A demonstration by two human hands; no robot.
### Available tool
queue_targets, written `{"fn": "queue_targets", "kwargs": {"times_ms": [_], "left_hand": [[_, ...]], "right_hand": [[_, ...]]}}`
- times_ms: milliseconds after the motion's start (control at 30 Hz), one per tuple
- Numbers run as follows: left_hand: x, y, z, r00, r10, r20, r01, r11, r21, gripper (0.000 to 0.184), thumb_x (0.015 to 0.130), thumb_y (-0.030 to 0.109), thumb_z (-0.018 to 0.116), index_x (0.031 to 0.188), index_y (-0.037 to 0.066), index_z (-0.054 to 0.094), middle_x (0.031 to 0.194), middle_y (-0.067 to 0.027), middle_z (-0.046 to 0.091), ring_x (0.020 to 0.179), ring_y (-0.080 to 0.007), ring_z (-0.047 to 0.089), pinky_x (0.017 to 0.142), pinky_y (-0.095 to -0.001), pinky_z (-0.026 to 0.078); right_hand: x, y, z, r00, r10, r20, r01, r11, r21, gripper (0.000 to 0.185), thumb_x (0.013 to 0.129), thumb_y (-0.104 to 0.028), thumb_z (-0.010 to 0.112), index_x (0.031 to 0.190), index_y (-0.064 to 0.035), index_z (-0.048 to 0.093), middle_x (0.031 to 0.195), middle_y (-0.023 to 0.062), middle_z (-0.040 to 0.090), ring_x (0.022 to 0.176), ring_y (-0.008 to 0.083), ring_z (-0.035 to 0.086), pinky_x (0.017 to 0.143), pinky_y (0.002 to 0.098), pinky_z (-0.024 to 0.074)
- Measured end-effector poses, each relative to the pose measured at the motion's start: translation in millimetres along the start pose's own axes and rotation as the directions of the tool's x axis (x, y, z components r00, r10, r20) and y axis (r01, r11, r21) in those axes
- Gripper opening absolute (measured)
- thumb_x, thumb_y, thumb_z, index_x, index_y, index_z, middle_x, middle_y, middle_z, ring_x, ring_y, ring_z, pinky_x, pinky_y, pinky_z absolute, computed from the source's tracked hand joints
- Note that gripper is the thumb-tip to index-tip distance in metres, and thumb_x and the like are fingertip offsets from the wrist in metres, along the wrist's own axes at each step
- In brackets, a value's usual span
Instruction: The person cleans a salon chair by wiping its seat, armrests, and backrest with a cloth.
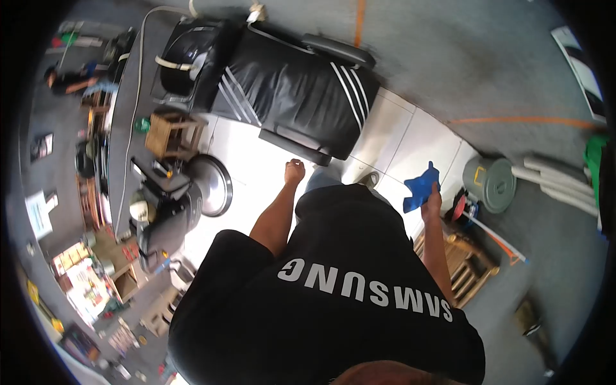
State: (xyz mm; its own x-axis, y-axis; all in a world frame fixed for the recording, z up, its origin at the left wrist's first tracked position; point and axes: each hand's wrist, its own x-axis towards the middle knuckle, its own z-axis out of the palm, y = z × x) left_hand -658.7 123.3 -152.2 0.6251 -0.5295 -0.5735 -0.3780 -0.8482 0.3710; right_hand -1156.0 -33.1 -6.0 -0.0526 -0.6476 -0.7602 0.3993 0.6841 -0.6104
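My left hand hangs over the bright tiled floor, near the lower armrest of a black padded salon chair. Its fingers are curled in, with a small pale spot at them; what they hold, if anything, I cannot make out. A crumpled blue cloth is gripped in my right hand, off to the right over the tiles. The cloth touches nothing but that hand. White stripes cross the chair's black cover, and a black wash basin adjoins its far left end.
Left of me stand a wooden stool and another black chair with a round base. To the right are a lidded grey bin, a slatted wooden seat and a long-handled tool. Another person is far left.
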Motion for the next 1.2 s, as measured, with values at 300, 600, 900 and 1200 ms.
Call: {"fn": "queue_targets", "kwargs": {"times_ms": [300, 600, 900, 1200], "left_hand": [[-44, -55, 13, 0.999, -0.045, 0.004, 0.045, 0.986, -0.16, 0.038, 0.096, 0.027, 0.061, 0.127, 0.005, 0.065, 0.122, -0.0248, 0.063, 0.114, -0.0411, 0.062, 0.104, -0.0467, 0.05], [-47, -14, -13, 0.949, -0.254, -0.187, 0.139, 0.868, -0.476, 0.035, 0.101, 0.03, 0.061, 0.118, 0.001, 0.07, 0.11, -0.026, 0.07, 0.105, -0.0352, 0.068, 0.092, -0.0458, 0.054], [-148, 90, 57, 0.74, -0.673, -0.019, 0.356, 0.415, -0.838, 0.033, 0.105, 0.031, 0.058, 0.116, 0.001, 0.068, 0.087, -0.0092, 0.068, 0.075, -0.0155, 0.065, 0.063, -0.0322, 0.052], [-236, 217, 182, 0.606, -0.783, 0.138, 0.586, 0.323, -0.743, 0.037, 0.097, 0.03, 0.064, 0.118, 0.0, 0.07, 0.094, -0.0213, 0.074, 0.088, -0.0331, 0.072, 0.081, -0.0426, 0.056]], "right_hand": [[102, -51, 27, 0.927, 0.102, 0.362, 0.028, 0.941, -0.338, 0.054, 0.111, -0.04, 0.03, 0.133, -0.0024, 0.063, 0.122, 0.0155, 0.069, 0.109, 0.0285, 0.068, 0.091, 0.0419, 0.0572], [220, -104, 249, 0.911, -0.263, 0.317, 0.408, 0.474, -0.78, 0.053, 0.11, -0.036, 0.047, 0.139, 0.0072, 0.055, 0.132, 0.0204, 0.065, 0.115, 0.0357, 0.064, 0.103, 0.0427, 0.0476], [349, -51, 448, 0.649, -0.19, 0.737, 0.679, -0.293, -0.674, 0.059, 0.109, -0.043, 0.039, 0.099, 0.0093, 0.065, 0.102, 0.0366, 0.065, 0.097, 0.0516, 0.063, 0.089, 0.0554, 0.0487], [381, 40, 582, 0.113, 0.145, 0.983, 0.82, -0.572, -0.01, 0.051, 0.108, -0.044, 0.043, 0.124, -0.0026, 0.068, 0.139, 0.0229, 0.058, 0.136, 0.0499, 0.046, 0.115, 0.0692, 0.0286]]}}
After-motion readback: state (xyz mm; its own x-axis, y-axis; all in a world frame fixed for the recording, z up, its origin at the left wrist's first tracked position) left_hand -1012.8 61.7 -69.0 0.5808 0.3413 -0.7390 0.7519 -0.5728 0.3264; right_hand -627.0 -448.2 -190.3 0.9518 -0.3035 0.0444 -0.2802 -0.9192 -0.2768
